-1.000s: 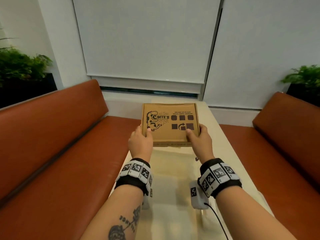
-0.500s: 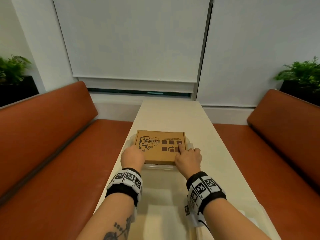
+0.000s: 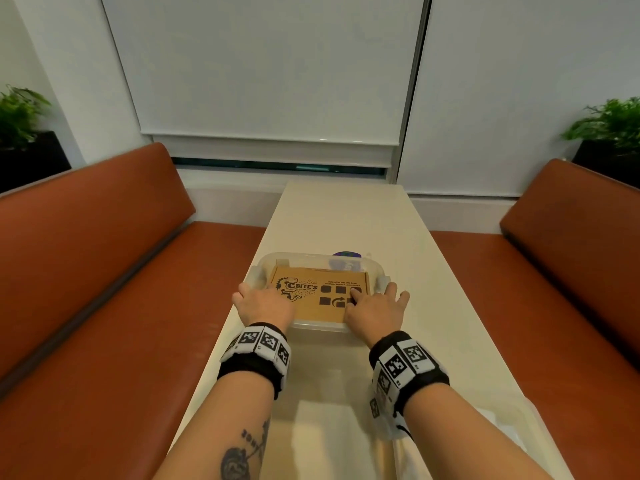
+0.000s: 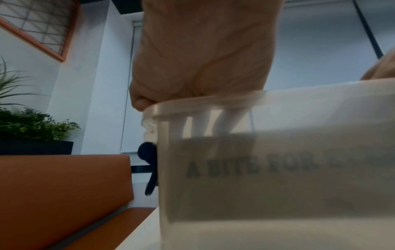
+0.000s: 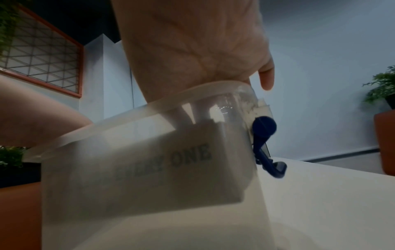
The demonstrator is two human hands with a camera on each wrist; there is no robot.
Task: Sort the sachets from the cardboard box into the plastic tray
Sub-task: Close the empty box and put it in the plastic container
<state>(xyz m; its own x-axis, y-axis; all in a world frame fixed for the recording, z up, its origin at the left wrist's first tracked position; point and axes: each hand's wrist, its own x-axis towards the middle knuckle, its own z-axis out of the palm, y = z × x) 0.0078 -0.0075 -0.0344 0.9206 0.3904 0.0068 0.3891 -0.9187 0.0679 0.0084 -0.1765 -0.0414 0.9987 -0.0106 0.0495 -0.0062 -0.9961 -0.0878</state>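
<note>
The brown printed cardboard box (image 3: 322,296) lies shut inside the clear plastic tray (image 3: 311,258) on the table, and no sachets show. My left hand (image 3: 266,303) covers the box's near left corner, with its thumb out over the tray rim. My right hand (image 3: 374,308) is at the near right corner, index finger on the lid and the others spread. In the left wrist view the left hand (image 4: 200,59) reaches over the rim (image 4: 213,103) down to the box (image 4: 278,169). In the right wrist view the box (image 5: 171,169) sits tilted behind the tray wall (image 5: 149,105).
A long cream table (image 3: 346,216) runs between two orange benches, one left (image 3: 104,271) and one right (image 3: 554,271). Blue clip latches (image 5: 264,132) hang on the tray's ends. A translucent plastic piece (image 3: 502,427) lies near right. Potted plants stand in both far corners.
The box was held up in front of me in both hands. It has come down and now sits inside the plastic tray, with both hands still on its near corners.
</note>
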